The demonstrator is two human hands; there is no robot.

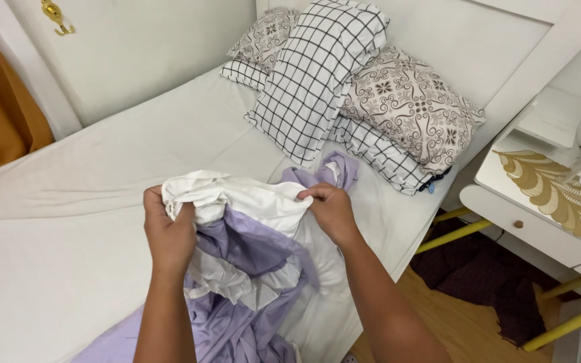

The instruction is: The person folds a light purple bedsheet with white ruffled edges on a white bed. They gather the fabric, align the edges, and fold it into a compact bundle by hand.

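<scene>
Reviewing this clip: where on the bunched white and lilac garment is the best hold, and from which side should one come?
Probably the gathered white edge at the top of the garment, gripped from above at both ends. The left hand and right hand already pinch that edge there. The lilac part hangs loose below onto the bed, so a lower grip would likely just bunch it.

Left hand point(169, 235): closed on a bunched white-and-lilac garment point(250, 235), held above the bed point(102, 168). Right hand point(331, 210): fingers point(311, 193) pinching the garment's white upper edge. Bed: pale sheet. Pillows at the headboard: one black-on-white checked pillow point(317, 74), one grey scroll-patterned pillow point(411, 107). Beside the bed: white nightstand point(539, 222), yellow legs, wooden floor point(465, 329).
</scene>
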